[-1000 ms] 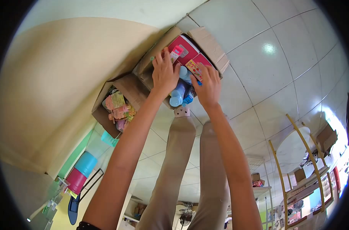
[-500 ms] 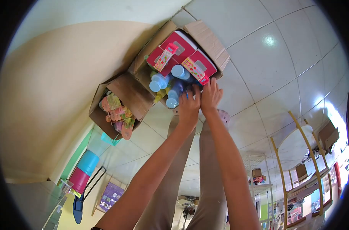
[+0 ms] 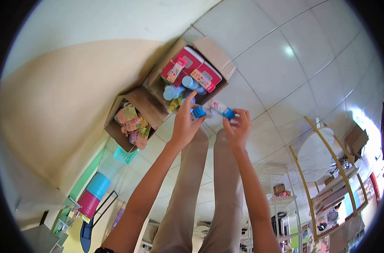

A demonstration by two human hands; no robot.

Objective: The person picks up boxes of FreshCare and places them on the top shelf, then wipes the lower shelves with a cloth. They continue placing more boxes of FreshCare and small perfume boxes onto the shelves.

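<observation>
Both hands, left hand (image 3: 184, 124) and right hand (image 3: 238, 128), are gripping a small packet (image 3: 213, 109) already lifted out of the cardboard box (image 3: 192, 80); bottles are remaining inside

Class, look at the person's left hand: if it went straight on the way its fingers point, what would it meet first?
Most likely the blue-capped bottles standing in the open cardboard box. The left hand points up the picture toward them, pinching a small blue piece. Depth is unclear.

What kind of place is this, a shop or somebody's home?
Probably a small shop or its stockroom. Open cardboard boxes of packaged toys and bottles sit on a tiled floor, a second box holds small packets, and stocked display racks stand behind.
</observation>
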